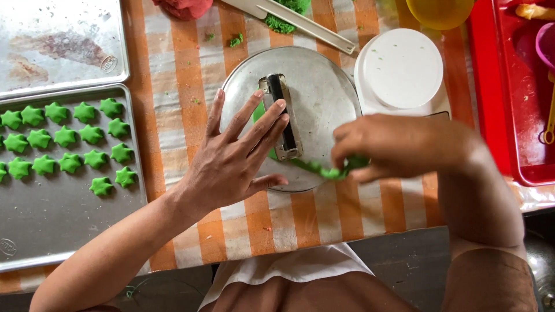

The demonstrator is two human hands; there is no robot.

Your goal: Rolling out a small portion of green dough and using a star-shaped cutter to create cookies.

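Observation:
My left hand (234,159) lies flat with fingers spread on a round metal plate (324,86), its fingertips touching a small metal-and-black tool (281,115) that stands on the plate. My right hand (399,147) is blurred at the plate's right edge, fingers pinched on a strip of green dough (326,169) that stretches back under the tool. To the left, a baking tray (69,214) holds several rows of green star-shaped dough pieces (63,137).
An orange-and-white checked cloth (185,75) covers the table. A white round scale (402,69) stands right of the plate, a red tray (509,98) beyond it. At the back lie a second metal tray (58,40), a white flat stick (300,23), green dough crumbs (280,24) and a yellow bowl (439,11).

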